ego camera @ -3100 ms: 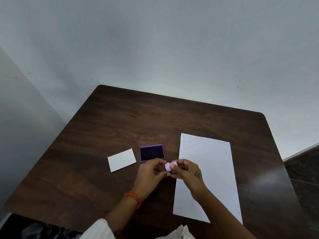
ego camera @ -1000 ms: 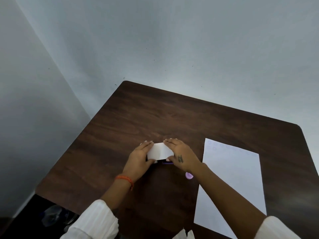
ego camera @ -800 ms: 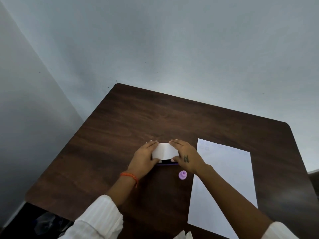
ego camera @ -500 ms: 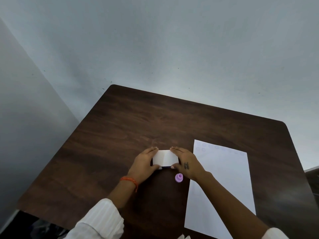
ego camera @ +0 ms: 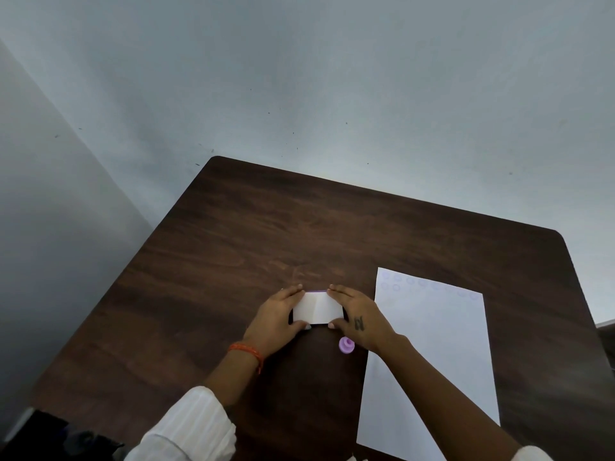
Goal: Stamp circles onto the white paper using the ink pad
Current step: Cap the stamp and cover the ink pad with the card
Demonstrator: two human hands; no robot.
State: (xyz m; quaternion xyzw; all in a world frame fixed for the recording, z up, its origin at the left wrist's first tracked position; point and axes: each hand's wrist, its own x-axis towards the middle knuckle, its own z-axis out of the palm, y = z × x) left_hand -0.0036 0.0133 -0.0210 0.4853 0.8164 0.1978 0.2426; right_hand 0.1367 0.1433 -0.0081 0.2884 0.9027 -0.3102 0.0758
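Observation:
The ink pad lies near the table's middle with its white lid on; a thin purple edge shows at the far side. My left hand grips its left end and my right hand grips its right end, fingers and thumbs on the edges. A small round purple stamp stands on the table just below my right hand, untouched. The white paper lies to the right, with faint purple circles along its far edge.
The dark wooden table stands against a pale wall, with a corner of the room at the left. A dark object sits on the floor past the table's near left edge.
Three seconds ago both hands held the stamp and the ink pad lay open with its lid beside it. Now the stamp stands on the table and both hands press the lid on the pad.

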